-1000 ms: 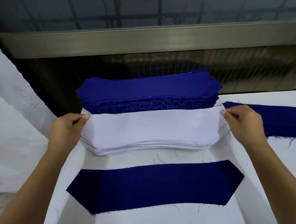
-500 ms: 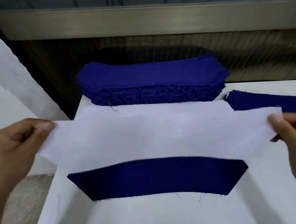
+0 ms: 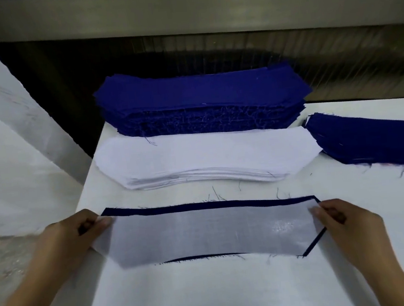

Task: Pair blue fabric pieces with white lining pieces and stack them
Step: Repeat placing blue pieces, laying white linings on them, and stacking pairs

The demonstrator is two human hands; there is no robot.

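A thin white lining piece [image 3: 212, 234] lies over a single blue fabric piece [image 3: 201, 206] on the white table [image 3: 211, 296]; only the blue piece's far edge and right corner show around it. My left hand [image 3: 80, 235] pinches the lining's left end. My right hand [image 3: 345, 222] pinches its right end. Behind them sits a stack of white lining pieces [image 3: 206, 157], and behind that a tall stack of blue fabric pieces [image 3: 200, 103].
A lower pile of blue pieces [image 3: 374, 139] lies at the right of the table. White cloth [image 3: 8, 148] hangs at the left, beyond the table's left edge. A dark wall and metal ledge [image 3: 207, 22] run behind the stacks.
Both hands lifted the top lining piece off the white stack, carried it toward me and lowered it onto the single blue piece.
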